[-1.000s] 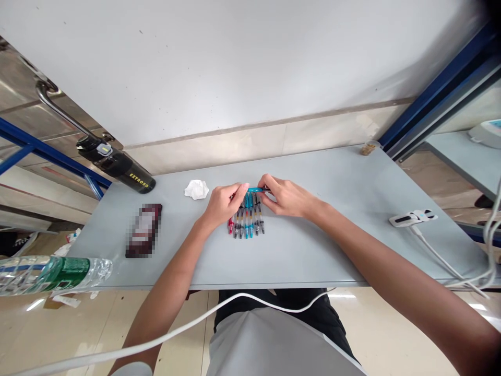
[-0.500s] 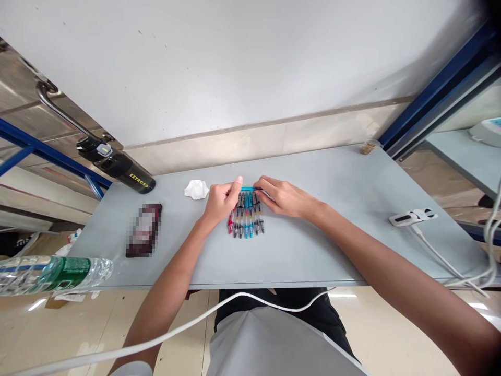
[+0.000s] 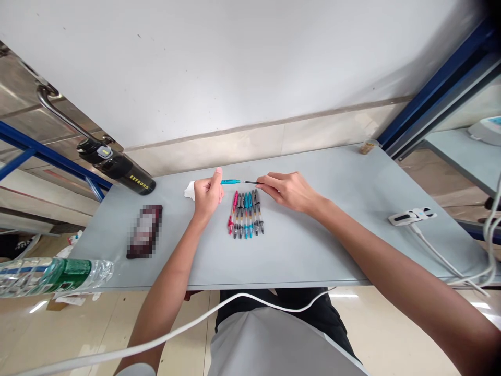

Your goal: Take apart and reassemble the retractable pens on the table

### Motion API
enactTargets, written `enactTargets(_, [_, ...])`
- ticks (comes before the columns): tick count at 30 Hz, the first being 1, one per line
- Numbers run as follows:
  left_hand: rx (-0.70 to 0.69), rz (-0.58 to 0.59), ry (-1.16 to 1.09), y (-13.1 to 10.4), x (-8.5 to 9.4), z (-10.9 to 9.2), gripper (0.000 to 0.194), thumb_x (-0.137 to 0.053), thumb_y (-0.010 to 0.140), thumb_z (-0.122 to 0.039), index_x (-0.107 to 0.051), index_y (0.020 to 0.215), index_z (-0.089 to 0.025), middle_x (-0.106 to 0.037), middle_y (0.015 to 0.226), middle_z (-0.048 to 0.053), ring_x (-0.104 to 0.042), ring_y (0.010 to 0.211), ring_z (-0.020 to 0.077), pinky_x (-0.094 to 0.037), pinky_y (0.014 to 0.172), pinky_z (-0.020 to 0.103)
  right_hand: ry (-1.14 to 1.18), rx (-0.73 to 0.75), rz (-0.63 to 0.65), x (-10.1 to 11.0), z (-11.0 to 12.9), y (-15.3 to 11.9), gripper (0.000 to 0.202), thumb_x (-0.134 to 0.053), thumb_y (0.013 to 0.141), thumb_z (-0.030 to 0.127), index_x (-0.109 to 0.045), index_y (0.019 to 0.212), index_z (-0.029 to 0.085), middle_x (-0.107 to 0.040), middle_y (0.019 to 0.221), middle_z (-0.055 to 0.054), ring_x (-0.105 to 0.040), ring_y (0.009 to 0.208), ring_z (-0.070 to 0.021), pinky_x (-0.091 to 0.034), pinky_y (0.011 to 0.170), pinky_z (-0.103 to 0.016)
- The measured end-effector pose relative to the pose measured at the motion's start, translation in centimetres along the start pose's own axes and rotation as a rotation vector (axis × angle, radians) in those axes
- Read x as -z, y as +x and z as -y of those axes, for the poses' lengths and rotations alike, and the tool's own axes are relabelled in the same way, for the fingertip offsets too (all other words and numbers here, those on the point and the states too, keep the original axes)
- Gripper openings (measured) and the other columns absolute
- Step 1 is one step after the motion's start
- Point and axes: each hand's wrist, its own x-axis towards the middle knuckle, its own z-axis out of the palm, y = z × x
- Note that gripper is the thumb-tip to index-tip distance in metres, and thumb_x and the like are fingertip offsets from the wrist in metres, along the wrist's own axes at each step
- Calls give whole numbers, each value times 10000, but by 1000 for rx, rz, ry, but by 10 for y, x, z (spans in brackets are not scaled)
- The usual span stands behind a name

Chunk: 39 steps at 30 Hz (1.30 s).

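Observation:
A blue pen body (image 3: 230,181) points to the right out of my left hand (image 3: 209,195), whose fingers are closed round it with the thumb up. My right hand (image 3: 287,190) pinches the right end of a thin dark refill (image 3: 250,182). The refill lies in line with the pen body, and its left tip is at or just inside the body's opening. Below and between the hands, several pens (image 3: 246,214) in red, grey and blue lie side by side in a row on the grey table (image 3: 297,250).
White crumpled tissue (image 3: 189,190) is partly behind my left hand. A black bottle (image 3: 117,166), a blurred dark packet (image 3: 144,231) and a clear plastic bottle (image 3: 66,273) are at left. A small cup (image 3: 368,147) and a white device (image 3: 412,216) with cables are at right.
My left hand has moved left with the blue pen body and my right hand slightly right. The dark refill now shows between them, and the tops of the pens in the row are uncovered.

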Motion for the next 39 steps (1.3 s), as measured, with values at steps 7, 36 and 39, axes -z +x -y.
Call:
enactTargets(7, [-11,7,-11,2,4,0,824,-671,1039,-631,-343,405,-219,-338,366,-17,-403,357,99,-272,431,318,7,-3,-98,0,-3,0,445,-416,1193,526,-714,1033,237,-743,831,-14,-465,572,-129,-191,555,-328])
enactTargets(36, [7,183,-47,-2,-2,-1,810,-645,1023,-717,-406,434,-214,-402,402,-5,-438,405,105,-346,481,318,37,-40,-125,-2,-4,0,530,-439,1135,702,-648,1018,229,-680,702,7,-503,555,-127,-262,547,-293])
enactTargets(39, [1,248,-26,-6,-6,-3,757,-617,1051,-696,-466,491,-209,-488,471,8,-487,465,115,-405,536,319,51,-31,-101,-4,-1,-1,472,-455,1148,658,-639,1081,229,-702,740,4,-507,559,-133,-264,544,-290])
